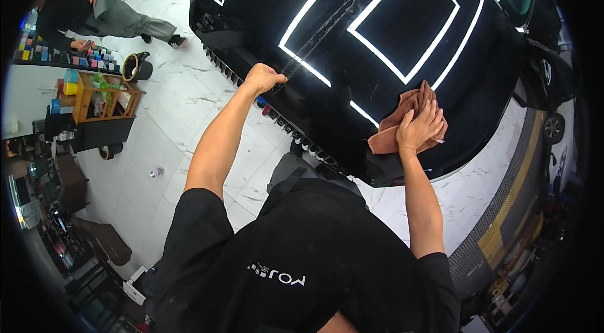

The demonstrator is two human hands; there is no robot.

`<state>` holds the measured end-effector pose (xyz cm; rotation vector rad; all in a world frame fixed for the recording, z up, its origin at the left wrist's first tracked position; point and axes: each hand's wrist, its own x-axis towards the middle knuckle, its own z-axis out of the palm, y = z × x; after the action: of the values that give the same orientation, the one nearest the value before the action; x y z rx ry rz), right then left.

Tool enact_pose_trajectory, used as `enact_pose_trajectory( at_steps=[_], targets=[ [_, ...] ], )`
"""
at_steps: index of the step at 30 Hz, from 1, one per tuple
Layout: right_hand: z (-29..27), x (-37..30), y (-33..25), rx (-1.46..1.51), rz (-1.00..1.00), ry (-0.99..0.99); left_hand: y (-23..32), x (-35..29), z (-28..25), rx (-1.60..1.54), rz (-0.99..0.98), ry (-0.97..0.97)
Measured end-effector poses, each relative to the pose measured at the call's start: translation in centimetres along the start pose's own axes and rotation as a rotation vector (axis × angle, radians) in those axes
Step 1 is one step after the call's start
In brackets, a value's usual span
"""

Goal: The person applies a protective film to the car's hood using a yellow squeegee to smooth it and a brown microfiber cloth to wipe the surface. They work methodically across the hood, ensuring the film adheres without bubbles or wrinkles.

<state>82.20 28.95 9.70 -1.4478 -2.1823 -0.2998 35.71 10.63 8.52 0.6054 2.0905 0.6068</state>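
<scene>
- The right hand (420, 127) was laid flat, fingers spread, on a reddish-brown cloth (402, 124); the cloth was pressed under the palm against the glossy black car hood (402, 25).
- The cloth was bunched and folded, with one corner sticking up past the fingertips and the rest hanging out to the left of and below the hand, near the hood's front edge.
- The left hand (264, 77) was curled into a loose fist and set on the hood's edge, well apart from the cloth and to its left; whether something small was pinched in it could not be told.
- A thin pale streak (321, 34) was seen on the paint, running up and away from the left hand's knuckles.
- Bright rectangular light reflections (412, 18) were seen on the hood between and beyond the two hands.
- Both bare forearms were extended forward from black short sleeves.
- The car was parked on a white marble-pattern tile floor (182, 100).
- Another person (94, 12), in a dark top and grey trousers, was seen at upper left, bent over beside a wooden rack (94, 97) with coloured items.
- A dark round stool (137, 67) was seen just beside that rack.
</scene>
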Motion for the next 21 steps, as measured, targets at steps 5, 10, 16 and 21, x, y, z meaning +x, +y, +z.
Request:
enact_pose_trajectory(
  at_steps=[5, 10, 16, 21],
  targets=[
    [0.0, -0.1, 0.1, 0.002, 0.012, -0.009, 1.6, -1.0, -0.1, 0.01, -0.014, 0.026],
    [0.2, -0.1, 0.1, 0.018, 0.01, -0.003, 0.5, -0.5, 0.0, -0.02, 0.002, 0.003],
    [0.1, 0.0, 0.2, 0.02, 0.011, 0.0, 2.5, -1.5, -0.4, 0.042, -0.022, 0.018],
    [0.1, -0.1, 0.2, 0.013, 0.016, -0.022, 0.9, -1.1, 0.0, -0.175, -0.017, 0.025]
  ],
)
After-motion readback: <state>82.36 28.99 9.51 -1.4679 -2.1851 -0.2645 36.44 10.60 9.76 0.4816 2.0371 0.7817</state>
